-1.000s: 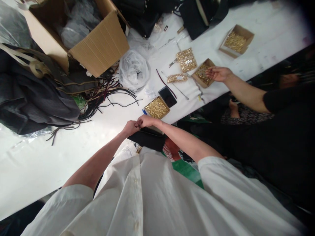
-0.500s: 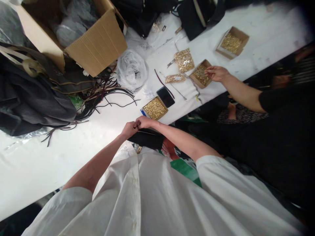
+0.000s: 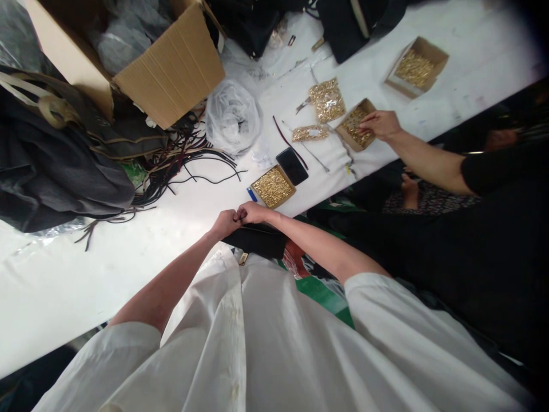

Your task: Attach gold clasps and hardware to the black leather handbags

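Observation:
My left hand [image 3: 226, 224] and my right hand [image 3: 253, 213] meet at the table's front edge, fingertips closed in a pinch against each other. A small dark bit shows between them, too small to name. Under my right hand and forearm lies a flat black piece [image 3: 263, 241], like part of a bag, partly hidden. A small gold-coloured tag [image 3: 243, 258] shows by its lower edge, against my shirt. Just beyond my hands stands a shallow box of small gold-coloured metal pieces [image 3: 273, 186].
A co-worker's hand [image 3: 381, 125] is at another box of gold pieces [image 3: 355, 127] on the right. Around lie a phone [image 3: 292, 166], gold-filled bags [image 3: 326, 100], black cords [image 3: 206, 154], a plastic bag [image 3: 234, 117], a big carton [image 3: 171, 68] and dark cloth [image 3: 64, 154].
My hands stay together in nearly the same place, fingers pinched. The co-worker's fingers reach a little further into their box. The whole view has shifted slightly.

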The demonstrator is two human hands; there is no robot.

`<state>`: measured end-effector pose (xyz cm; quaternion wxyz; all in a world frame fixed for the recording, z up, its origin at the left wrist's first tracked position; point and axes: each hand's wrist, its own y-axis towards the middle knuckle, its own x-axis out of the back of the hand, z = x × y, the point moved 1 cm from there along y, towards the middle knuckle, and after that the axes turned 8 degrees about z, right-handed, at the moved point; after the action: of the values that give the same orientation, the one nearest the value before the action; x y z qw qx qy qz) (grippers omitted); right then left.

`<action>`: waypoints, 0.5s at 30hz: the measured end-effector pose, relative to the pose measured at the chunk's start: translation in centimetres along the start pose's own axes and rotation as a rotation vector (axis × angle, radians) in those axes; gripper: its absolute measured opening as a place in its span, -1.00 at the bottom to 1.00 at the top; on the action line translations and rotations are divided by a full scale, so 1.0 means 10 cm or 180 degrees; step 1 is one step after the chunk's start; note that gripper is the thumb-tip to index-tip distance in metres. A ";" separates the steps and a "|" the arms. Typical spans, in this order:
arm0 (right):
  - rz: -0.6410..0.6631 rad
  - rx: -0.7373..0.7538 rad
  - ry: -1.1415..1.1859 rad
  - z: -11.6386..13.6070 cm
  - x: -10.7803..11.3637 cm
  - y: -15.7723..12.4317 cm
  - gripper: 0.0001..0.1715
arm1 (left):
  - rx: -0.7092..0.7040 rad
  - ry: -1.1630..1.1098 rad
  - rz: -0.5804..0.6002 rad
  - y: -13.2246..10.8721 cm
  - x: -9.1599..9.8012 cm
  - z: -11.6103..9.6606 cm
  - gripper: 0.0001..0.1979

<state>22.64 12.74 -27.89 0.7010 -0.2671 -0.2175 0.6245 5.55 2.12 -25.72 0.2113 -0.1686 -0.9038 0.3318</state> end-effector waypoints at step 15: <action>0.0099 -0.0141 0.0053 0.06 -0.02 -0.03 -0.31 | 0.0417 -0.0203 0.0081 0.02 -0.01 0.12 -0.83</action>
<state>22.47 12.59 -27.19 0.6868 -0.2911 -0.2212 0.6281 5.11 1.59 -26.69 0.1888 -0.1552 -0.8842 0.3981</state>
